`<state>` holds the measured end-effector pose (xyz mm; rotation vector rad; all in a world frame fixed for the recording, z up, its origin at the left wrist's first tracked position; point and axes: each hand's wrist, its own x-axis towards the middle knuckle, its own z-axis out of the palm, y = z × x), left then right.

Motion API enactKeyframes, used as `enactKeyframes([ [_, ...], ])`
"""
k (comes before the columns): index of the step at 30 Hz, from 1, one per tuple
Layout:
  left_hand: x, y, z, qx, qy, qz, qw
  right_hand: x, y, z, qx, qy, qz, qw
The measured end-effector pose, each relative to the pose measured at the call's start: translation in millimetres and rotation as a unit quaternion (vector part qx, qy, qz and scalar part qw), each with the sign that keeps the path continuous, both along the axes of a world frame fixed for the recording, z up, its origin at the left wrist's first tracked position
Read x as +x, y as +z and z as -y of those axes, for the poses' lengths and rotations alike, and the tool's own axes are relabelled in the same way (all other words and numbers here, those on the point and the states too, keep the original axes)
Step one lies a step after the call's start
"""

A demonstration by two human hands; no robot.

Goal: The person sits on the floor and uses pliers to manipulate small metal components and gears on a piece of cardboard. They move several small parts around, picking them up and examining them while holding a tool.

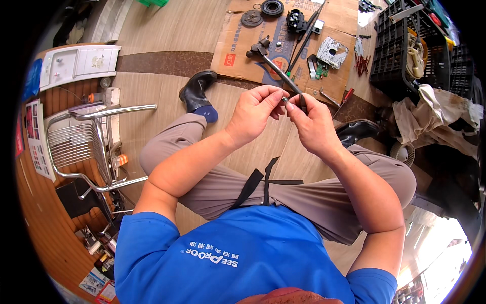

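Note:
Both my hands meet in front of me above the floor, near the close edge of a cardboard sheet. A small dark metal piece (285, 99), too small to name, sits between my fingertips. My left hand (255, 111) is closed in a pinch at its left side. Closed on the same piece from the right, with thumb and fingers together, is my right hand (315, 124). A hammer (277, 67) slants over the cardboard, its head away from me. Its handle end runs behind my right fingers; whether they touch it, I cannot tell.
The cardboard sheet (235, 38) bears a black ring-shaped part (272, 7), a round grey disc (252, 18), a black block (295, 21) and a white motor-like part (332, 52). Right are a red-handled screwdriver (347, 95) and black crate (395, 45); left, a metal chair (76, 147).

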<state>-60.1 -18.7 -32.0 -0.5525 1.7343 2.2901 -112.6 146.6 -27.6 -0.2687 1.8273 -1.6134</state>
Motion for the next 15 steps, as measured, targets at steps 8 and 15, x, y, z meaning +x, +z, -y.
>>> enactKeyframes([
  [8, -0.1, 1.2, -1.9, 0.077, -0.014, -0.02, 0.997, -0.8, 0.9, 2.0, -0.05, -0.049, 0.082, 0.994],
  [15, -0.3, 0.6, -2.1, 0.074, -0.021, -0.031, 0.997, -1.5, 2.5, 0.3, -0.026, -0.031, 0.066, 0.997],
])
